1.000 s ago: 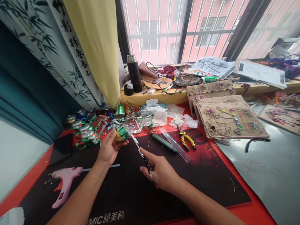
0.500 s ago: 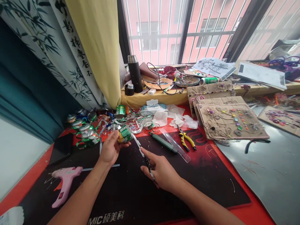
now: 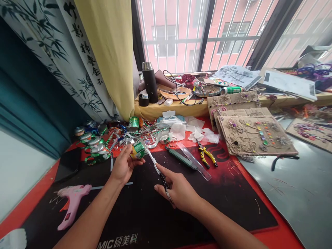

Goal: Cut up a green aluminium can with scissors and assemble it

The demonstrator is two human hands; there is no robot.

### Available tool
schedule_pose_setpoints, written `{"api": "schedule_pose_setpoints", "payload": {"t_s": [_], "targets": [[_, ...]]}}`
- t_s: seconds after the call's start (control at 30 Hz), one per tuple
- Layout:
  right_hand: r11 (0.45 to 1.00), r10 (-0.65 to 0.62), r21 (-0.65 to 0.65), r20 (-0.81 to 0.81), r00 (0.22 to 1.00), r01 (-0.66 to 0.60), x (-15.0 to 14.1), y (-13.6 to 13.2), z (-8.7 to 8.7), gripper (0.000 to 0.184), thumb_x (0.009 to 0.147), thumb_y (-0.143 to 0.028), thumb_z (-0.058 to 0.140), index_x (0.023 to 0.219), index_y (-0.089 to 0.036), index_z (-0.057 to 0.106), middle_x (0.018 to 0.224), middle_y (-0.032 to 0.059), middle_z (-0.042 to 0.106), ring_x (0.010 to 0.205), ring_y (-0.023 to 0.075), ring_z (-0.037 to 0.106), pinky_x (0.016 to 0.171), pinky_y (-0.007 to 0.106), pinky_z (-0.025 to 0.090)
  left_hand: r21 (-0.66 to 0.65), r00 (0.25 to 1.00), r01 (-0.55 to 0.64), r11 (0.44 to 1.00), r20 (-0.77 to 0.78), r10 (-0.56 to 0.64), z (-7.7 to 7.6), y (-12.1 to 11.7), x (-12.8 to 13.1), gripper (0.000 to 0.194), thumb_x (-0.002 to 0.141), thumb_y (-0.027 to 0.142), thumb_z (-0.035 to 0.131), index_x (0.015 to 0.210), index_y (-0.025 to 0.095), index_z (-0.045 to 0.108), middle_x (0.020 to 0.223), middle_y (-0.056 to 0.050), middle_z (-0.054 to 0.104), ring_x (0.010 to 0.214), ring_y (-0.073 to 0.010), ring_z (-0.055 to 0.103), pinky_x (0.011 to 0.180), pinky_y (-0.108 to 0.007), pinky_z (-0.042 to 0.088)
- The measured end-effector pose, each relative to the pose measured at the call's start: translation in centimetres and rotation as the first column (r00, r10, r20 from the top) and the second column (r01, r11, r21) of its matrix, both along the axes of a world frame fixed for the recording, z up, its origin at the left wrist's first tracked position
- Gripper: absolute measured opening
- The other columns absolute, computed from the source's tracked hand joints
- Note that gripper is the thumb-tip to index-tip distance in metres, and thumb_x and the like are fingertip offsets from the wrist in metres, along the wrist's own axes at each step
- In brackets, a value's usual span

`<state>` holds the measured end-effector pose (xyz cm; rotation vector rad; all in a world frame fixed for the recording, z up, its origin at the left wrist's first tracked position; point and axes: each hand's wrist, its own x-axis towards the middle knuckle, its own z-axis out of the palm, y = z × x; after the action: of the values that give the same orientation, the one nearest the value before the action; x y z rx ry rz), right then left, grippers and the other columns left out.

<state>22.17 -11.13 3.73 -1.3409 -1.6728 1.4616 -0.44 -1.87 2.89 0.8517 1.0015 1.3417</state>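
Note:
My left hand (image 3: 123, 166) is closed round a piece of a green drinks can (image 3: 137, 149), held just above the black mat (image 3: 145, 214). My right hand (image 3: 178, 190) grips the handles of a pair of scissors (image 3: 155, 169). The long blades point up and left and reach the can piece. Both hands are over the middle of the mat, the right a little nearer to me.
A pink glue gun (image 3: 71, 202) lies at the mat's left. Can tops and metal scraps (image 3: 95, 145) are heaped behind my left hand. A green-handled tool (image 3: 180, 158), a clear ruler (image 3: 194, 160), yellow pliers (image 3: 206, 155) and twine-decorated cardboard (image 3: 254, 135) lie to the right.
The hands hold nearly the same pose. The left hand with the can piece has shifted slightly up and right, and the scissor blades have followed it.

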Motion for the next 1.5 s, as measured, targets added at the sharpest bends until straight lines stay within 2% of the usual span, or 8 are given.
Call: {"api": "schedule_pose_setpoints", "payload": {"t_s": [0.37,0.53,0.63,0.7,0.8,0.93,1.2,1.5], "targets": [[0.999,-0.04,-0.019,0.047,0.998,0.041,-0.2,0.1,-0.3,0.072,0.099,-0.024,0.069,0.167,-0.03,0.048,0.057,-0.0105,0.052,0.037,0.009,0.051,0.04,0.017,0.034,-0.041,0.999,-0.022,0.999,-0.035,0.02,-0.5,0.0,0.6,0.05,0.083,0.062,0.085,0.097,0.018,0.067,0.077,-0.003,0.077,0.065,-0.0216,0.079,0.053,-0.027,0.065],[0.998,-0.067,-0.016,-0.011,0.998,0.067,0.0,0.1,-0.4,0.073,0.099,-0.027,0.069,0.167,-0.03,0.046,0.06,-0.0106,0.051,0.036,0.0082,0.049,0.037,0.016,0.034,0.02,0.999,0.053,0.998,0.008,-0.053,0.3,-0.4,0.4,0.064,0.079,0.07,0.086,0.116,0.019,0.072,0.094,-0.007,0.08,0.075,-0.0216,0.08,0.061,-0.029,0.068],[0.997,-0.076,-0.025,-0.024,0.997,0.075,0.1,0.2,-0.4,0.073,0.099,-0.027,0.07,0.168,-0.03,0.046,0.06,-0.0109,0.05,0.036,0.0082,0.048,0.036,0.016,0.034,0.044,0.999,0.047,0.998,0.006,-0.048,0.8,-0.6,0.2,0.075,0.072,0.05,0.098,0.137,0.028,0.068,0.095,-0.002,0.077,0.079,-0.0213,0.08,0.067,-0.029,0.068],[0.997,-0.074,-0.025,-0.02,0.997,0.074,0.1,0.2,-0.3,0.073,0.098,-0.026,0.071,0.167,-0.03,0.047,0.06,-0.0108,0.05,0.036,0.0083,0.049,0.036,0.016,0.034,0.055,0.999,0.024,0.998,-0.026,-0.023,1.0,-0.5,0.1,0.081,0.067,0.036,0.102,0.141,0.033,0.068,0.1,0.0,0.075,0.078,-0.0199,0.08,0.067,-0.028,0.067],[0.997,-0.069,-0.025,-0.027,0.997,0.069,0.1,0.2,-0.1,0.074,0.097,-0.026,0.072,0.167,-0.031,0.047,0.06,-0.0108,0.049,0.037,0.0084,0.05,0.037,0.016,0.034,0.073,0.998,-0.013,0.997,-0.054,0.017,0.8,-0.2,0.1,0.073,0.067,0.033,0.101,0.135,0.03,0.073,0.106,-0.002,0.075,0.074,-0.0177,0.078,0.063,-0.026,0.066],[0.997,-0.066,-0.032,-0.023,0.998,0.065,0.1,0.1,-0.1,0.076,0.097,-0.026,0.073,0.168,-0.031,0.046,0.059,-0.0109,0.048,0.036,0.0085,0.049,0.037,0.016,0.033,0.076,0.996,-0.056,0.995,-0.066,0.061,0.5,0.1,0.0,0.069,0.063,0.035,0.102,0.127,0.026,0.077,0.101,-0.002,0.076,0.07,-0.0176,0.077,0.064,-0.027,0.066],[0.998,-0.051,-0.033,-0.019,0.999,0.05,0.1,0.0,-0.3,0.076,0.097,-0.028,0.074,0.168,-0.031,0.045,0.062,-0.0104,0.051,0.037,0.0084,0.052,0.037,0.016,0.036,0.111,0.99,-0.055,0.992,-0.121,0.068,0.7,0.0,0.0,0.063,0.062,0.036,0.102,0.12,0.025,0.081,0.087,0.001,0.074,0.066,-0.0198,0.077,0.06,-0.029,0.066],[0.999,-0.044,-0.009,0.029,0.999,0.045,-0.1,0.0,-0.4,0.074,0.099,-0.023,0.069,0.168,-0.033,0.045,0.062,-0.0103,0.051,0.037,0.0074,0.049,0.039,0.016,0.034,0.043,0.993,-0.106,0.993,-0.056,0.108,0.3,0.3,-0.1,0.062,0.059,0.035,0.103,0.115,0.021,0.08,0.076,0.003,0.072,0.063,-0.0186,0.076,0.057,-0.026,0.065]]}}
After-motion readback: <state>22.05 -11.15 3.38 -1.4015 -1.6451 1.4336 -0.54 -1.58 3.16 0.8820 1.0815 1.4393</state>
